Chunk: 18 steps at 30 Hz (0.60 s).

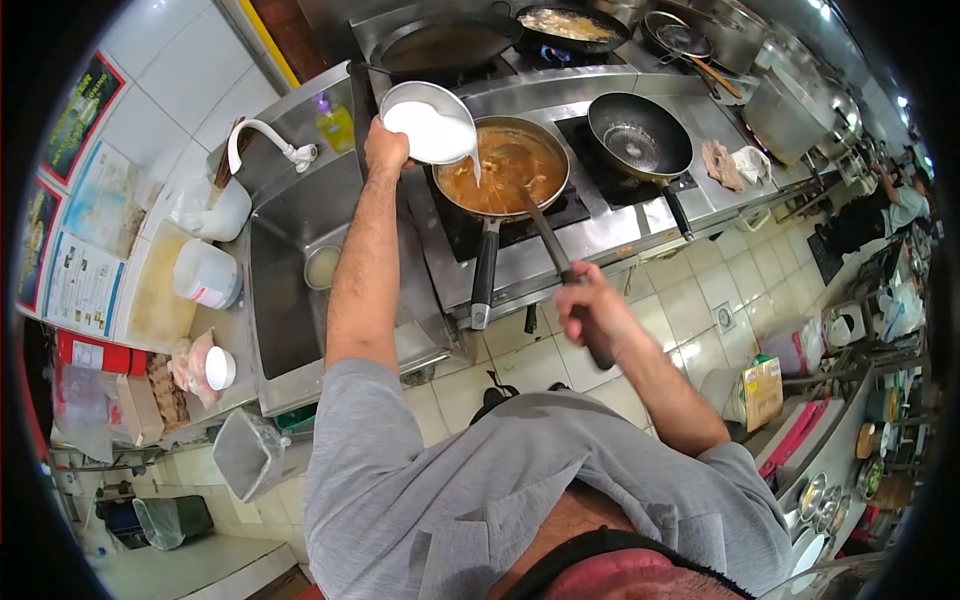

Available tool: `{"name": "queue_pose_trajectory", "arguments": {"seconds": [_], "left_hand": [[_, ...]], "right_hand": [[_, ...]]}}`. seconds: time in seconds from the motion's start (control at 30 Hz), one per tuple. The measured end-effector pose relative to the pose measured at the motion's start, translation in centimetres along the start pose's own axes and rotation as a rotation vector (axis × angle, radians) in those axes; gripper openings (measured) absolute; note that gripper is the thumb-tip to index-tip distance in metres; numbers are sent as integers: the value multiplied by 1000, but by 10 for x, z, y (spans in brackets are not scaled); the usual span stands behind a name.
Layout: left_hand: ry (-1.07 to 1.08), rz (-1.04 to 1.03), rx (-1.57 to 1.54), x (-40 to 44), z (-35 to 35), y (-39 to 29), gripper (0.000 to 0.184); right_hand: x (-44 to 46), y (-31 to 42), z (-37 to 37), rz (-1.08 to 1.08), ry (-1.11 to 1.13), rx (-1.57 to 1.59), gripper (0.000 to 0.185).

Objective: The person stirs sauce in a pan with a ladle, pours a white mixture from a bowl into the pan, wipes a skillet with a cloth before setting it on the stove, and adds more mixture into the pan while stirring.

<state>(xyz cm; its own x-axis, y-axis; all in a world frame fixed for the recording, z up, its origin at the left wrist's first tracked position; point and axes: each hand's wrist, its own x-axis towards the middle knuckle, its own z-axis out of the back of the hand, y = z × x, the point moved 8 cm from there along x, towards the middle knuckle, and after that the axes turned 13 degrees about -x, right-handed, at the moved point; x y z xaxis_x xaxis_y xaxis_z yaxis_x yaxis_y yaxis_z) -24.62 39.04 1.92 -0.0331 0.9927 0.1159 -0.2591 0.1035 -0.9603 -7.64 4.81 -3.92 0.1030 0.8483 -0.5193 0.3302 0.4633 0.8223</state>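
Observation:
My left hand (385,148) grips the edge of a metal bowl (420,92) and tilts it over a frying pan. White liquid (430,128) runs from the bowl's lip in a thin stream into the orange-brown sauce (497,190). The frying pan (484,275) sits on the stove with its black handle towards me. In my right hand (597,310), slightly blurred, is the dark handle of a ladle (549,235). Its metal shaft slants down into the sauce, where the head is mostly hidden.
An oily black pan (640,140) is on the right burner. Behind, another pan (570,28) of food stands over a blue flame. The steel sink (290,260) lies left, with a tap (270,143) and soap bottle (334,123). Cloths (722,165) lie on the right counter.

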Motion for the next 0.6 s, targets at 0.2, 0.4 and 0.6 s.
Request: {"name": "queue_pose_trajectory", "arguments": {"seconds": [0.2,0.4,0.6], "left_hand": [[25,18,-144,9,-2,14,43],[-4,10,-103,2,0,10,44],[7,-7,-129,2,-3,6,43]], "right_hand": [[42,-9,44,81,-72,-290,54],[10,-9,-4,10,-36,-70,63],[47,-10,50,66,-30,-282,60]]}}
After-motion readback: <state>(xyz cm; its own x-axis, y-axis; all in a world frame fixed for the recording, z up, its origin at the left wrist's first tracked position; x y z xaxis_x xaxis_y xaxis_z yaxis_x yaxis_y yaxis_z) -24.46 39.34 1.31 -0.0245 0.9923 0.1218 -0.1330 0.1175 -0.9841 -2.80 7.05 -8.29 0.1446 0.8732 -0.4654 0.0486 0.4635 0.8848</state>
